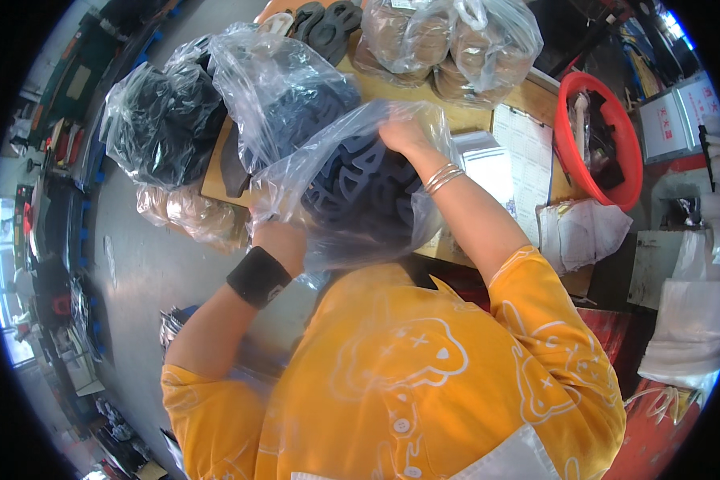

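Observation:
Close in front of me, a clear plastic bag (284, 188) stands with its mouth spread wide. Inside it lie several dark grey-blue cut pieces (364, 180) with curved, looped outlines; their exact kind I cannot make out. My left hand (280, 242), with a black wristband, is closed on the near left rim of the bag. Across the opening, my right hand (402, 134), with bangles on the wrist, grips the far rim, its fingers partly hidden by the film. Just beyond, a second clear bag (284, 92) of similar dark pieces touches this one.
More filled bags sit at the left (164, 120) and far side (452, 48) of the wooden table (468, 120). Loose dark looped pieces (326, 30) lie at the back. To the right are a clipboard with paper (520, 148), a red basin (564, 128) and white sacking (584, 232).

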